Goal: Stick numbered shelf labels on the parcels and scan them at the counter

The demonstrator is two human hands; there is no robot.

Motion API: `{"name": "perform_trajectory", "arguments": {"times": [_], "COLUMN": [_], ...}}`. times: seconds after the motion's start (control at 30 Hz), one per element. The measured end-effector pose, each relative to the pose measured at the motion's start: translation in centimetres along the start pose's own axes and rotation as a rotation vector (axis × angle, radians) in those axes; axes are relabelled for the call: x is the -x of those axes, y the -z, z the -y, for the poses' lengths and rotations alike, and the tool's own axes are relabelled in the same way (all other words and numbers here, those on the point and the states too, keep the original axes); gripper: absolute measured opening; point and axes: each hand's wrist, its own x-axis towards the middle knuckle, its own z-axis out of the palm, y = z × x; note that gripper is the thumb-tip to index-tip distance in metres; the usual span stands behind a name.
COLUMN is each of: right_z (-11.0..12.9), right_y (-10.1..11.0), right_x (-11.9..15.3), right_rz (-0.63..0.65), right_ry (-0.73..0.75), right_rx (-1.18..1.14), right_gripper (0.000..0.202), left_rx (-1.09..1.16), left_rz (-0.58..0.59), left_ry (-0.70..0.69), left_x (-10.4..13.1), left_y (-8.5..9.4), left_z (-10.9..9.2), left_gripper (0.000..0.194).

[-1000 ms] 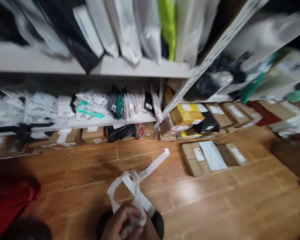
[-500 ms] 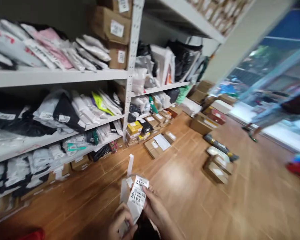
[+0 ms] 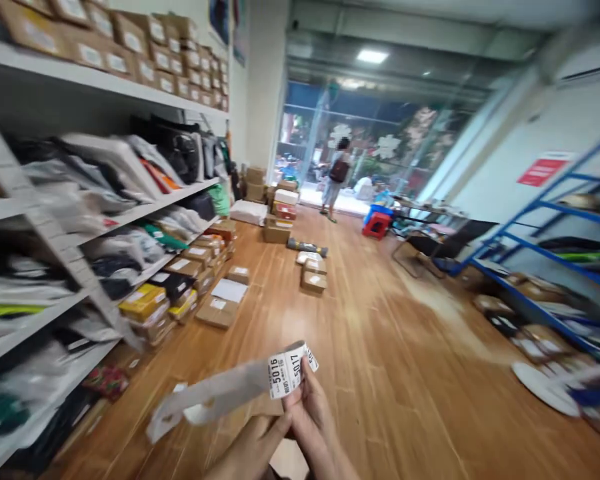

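Note:
My right hand point(image 3: 311, 408) is closed around a strip of white number labels point(image 3: 284, 375), printed 5016 and 5017, with its thumb pressed on the upper labels. A translucent backing tail point(image 3: 220, 393) streams off to the left from the labels and curls at its far end, above the wooden floor. Right beside it, my left hand point(image 3: 257, 441) has its fingers drawn together, the tips against the lower part of my right hand. Whether those fingers pinch part of the strip is hidden.
Shelves point(image 3: 107, 227) packed with bagged parcels and boxes line the left. Cardboard boxes point(image 3: 314, 279) and a dark roll point(image 3: 307, 247) lie on the floor ahead. A person point(image 3: 336, 175) stands by the glass front. On the right are a chair point(image 3: 430, 247) and a blue rack point(image 3: 540, 207).
My view has swung right, from the shelves towards the glass front. The label strip has turned, and its tail now stretches out to the left. My left hand has shifted closer to my right.

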Motion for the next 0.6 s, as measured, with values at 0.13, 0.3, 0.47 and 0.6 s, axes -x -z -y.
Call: {"name": "perform_trajectory", "arguments": {"times": [0.13, 0.3, 0.47, 0.6], "right_z": [8.5, 17.8, 27.3, 35.7], "right_y": [4.1, 11.1, 15.4, 15.0], "right_x": [2.4, 6.3, 8.2, 7.7], "right_rz": [-0.057, -0.037, -0.035, -0.207], "right_ry": [0.101, -0.088, 0.205, 0.807], "right_rx": [-0.174, 0.078, 0.587, 0.833], "right_gripper": [0.014, 0.012, 0.04, 0.044], "left_rx": [0.551, 0.747, 0.513, 0.158], "left_rz": [-0.133, -0.15, 0.211, 0.422], "left_ry": [-0.031, -0.141, -0.07, -0.025], "left_x": [-7.2, -16.4, -22.7, -27.4], "left_y": [-8.5, -15.5, -20.9, -26.2], "left_z": [-1.3, -5.3, -11.2, -13.8], "left_gripper": [0.06, 0.05, 0.045, 0.053]}}
